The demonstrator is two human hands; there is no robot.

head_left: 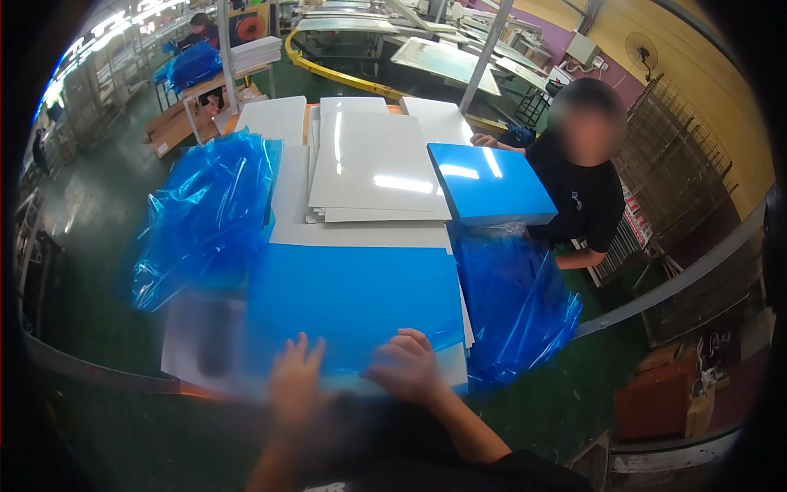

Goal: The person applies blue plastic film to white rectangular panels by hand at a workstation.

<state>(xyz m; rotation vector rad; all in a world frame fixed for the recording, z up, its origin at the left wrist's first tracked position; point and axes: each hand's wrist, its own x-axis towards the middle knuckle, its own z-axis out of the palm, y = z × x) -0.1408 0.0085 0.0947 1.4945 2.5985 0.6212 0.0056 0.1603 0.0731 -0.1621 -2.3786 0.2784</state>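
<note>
A white panel covered with blue protective film (352, 287) lies at the near side of the table. The film's near edge sits back from the panel's edge, where a pale strip (447, 366) shows. My right hand (407, 369) is closed at that film edge, fingers curled and thumb pressed in. Over the panel's near left part is my left hand (297, 381), blurred by motion, its fingers apart and nothing visible in them.
Stacked glossy white panels (373, 164) stand beyond. Crumpled blue film (209, 213) is heaped at left, and more film (516, 303) hangs at right. A co-worker (578, 180) stands by a blue-topped panel stack (492, 184). A greyish sheet (201, 340) lies near left.
</note>
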